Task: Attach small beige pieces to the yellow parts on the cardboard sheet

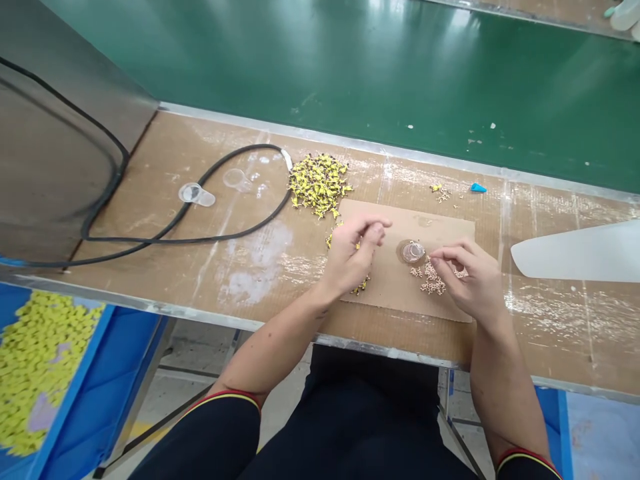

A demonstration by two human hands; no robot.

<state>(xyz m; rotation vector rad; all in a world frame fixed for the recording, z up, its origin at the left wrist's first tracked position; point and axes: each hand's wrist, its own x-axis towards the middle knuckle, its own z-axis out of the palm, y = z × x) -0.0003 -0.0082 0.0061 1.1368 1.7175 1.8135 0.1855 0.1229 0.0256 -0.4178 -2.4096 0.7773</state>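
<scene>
My left hand (350, 257) hovers over the left part of a cardboard sheet (390, 293), thumb and fingers pressed together; whatever they hold is too small or hidden to name. Partly beneath it lie small yellow and black pieces (361, 288). At the sheet's right side my right hand (470, 277) is pinched, its fingertips beside a small round clear container (413, 251). Any piece in that pinch cannot be made out. Tiny pale pink pieces (433, 279) are scattered under and next to the right hand.
A larger heap of yellow and black pieces (320, 185) sits behind the left hand. Black cable (225, 238) loops across the table's left, near a clear plastic scoop (197, 194). Further right are a blue cone-shaped piece (479, 188) and a white panel (580, 253). A blue bin (125, 360) stands lower left.
</scene>
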